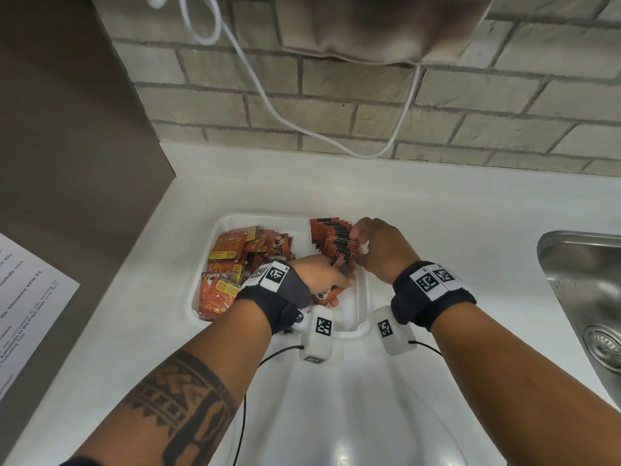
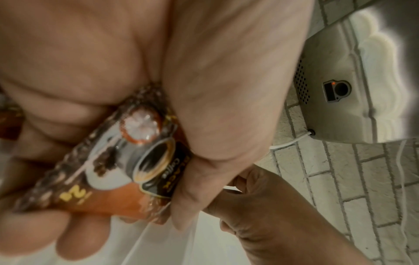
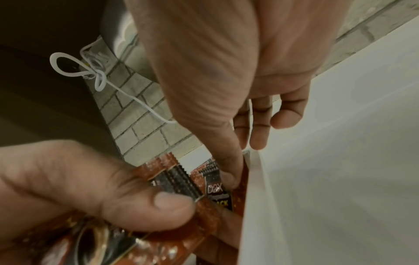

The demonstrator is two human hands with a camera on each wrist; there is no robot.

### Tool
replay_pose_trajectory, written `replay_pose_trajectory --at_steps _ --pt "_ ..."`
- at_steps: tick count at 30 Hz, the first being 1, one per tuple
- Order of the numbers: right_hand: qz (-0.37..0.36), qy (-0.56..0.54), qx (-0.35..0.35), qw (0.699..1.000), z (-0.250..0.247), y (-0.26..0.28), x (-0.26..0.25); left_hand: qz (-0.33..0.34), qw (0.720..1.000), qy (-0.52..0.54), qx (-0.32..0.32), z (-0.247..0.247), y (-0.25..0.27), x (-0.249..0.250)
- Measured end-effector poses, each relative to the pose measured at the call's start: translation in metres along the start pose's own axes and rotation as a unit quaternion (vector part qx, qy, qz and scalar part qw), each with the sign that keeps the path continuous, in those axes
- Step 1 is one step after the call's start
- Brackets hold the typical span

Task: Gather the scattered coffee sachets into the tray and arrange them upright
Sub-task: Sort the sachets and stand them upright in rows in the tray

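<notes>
A white tray sits on the counter. A loose pile of orange-red coffee sachets fills its left side. A row of upright sachets stands along its right side. My left hand grips a small bundle of sachets at the near end of that row, thumb on top. My right hand rests against the row's right side. One of its digits presses down between the sachets and the tray wall, with the other fingers straight beyond the wall.
A steel sink lies to the right. A printed paper sheet lies at the left edge. A white cable hangs along the brick wall under a wall-mounted unit. A brown panel stands at the left.
</notes>
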State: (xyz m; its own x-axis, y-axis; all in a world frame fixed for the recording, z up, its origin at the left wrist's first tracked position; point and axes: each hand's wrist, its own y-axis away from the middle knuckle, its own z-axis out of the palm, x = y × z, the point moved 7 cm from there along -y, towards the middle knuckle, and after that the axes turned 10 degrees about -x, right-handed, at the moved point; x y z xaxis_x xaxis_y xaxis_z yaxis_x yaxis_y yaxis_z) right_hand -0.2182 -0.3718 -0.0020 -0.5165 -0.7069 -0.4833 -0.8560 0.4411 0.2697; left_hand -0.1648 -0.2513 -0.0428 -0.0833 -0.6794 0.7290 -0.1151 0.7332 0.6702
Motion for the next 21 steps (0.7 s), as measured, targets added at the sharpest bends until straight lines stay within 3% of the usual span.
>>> replay_pose_trajectory --at_steps 8,21 --pt "0.004 -0.003 0.004 1.0 0.0 0.001 0.002 -0.005 1.0 -0.008 0.001 0.001 0.002 -0.001" --pt "0.02 0.028 0.008 0.999 0.009 0.003 0.002 -0.041 0.983 -0.176 0.013 -0.01 0.003 -0.007"
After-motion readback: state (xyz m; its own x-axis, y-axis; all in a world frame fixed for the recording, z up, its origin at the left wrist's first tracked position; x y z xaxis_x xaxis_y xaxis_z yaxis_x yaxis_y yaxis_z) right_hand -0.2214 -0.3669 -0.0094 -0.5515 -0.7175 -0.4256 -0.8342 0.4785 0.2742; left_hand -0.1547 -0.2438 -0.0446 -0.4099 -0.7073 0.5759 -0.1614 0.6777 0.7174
